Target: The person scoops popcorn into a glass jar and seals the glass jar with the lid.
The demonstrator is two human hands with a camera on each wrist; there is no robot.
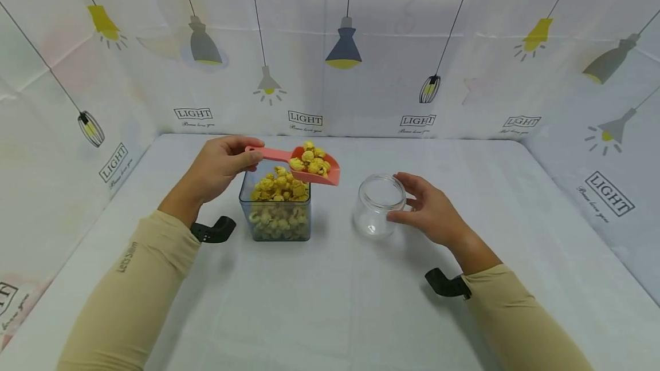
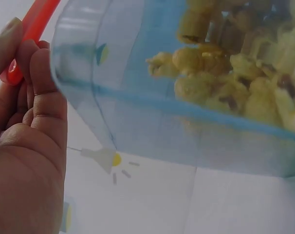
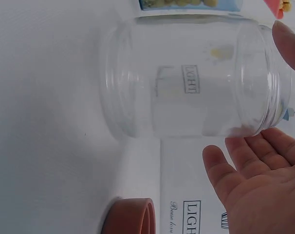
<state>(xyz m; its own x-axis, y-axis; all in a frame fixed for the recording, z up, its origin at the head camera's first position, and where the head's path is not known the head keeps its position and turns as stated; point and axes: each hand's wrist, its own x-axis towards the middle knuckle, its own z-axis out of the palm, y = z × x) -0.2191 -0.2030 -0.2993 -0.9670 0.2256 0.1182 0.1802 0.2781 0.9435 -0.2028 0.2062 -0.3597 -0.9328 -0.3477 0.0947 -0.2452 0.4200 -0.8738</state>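
Note:
My left hand (image 1: 219,166) pinches the handle end of a pink scoop (image 1: 334,172), which is heaped with yellow popcorn (image 1: 313,160). The scoop hangs over the right part of a bluish clear square container (image 1: 282,232), which holds more popcorn (image 1: 278,186). In the left wrist view the container wall (image 2: 79,53) fills much of the picture beside the hand, and the scoop's handle (image 2: 38,22) shows. My right hand (image 1: 433,210) holds a clear glass jar (image 1: 375,219) near its open rim, thumb on the near side and fingers on the far side. The jar stands upright with nothing inside.
A white cloth covers the table (image 1: 309,308). Behind it hangs a backdrop (image 1: 392,90) printed with lamps. In the right wrist view a reddish-brown round object (image 3: 130,217) stands on the cloth near the right hand. Dark camera mounts (image 1: 213,231) jut from both wrists.

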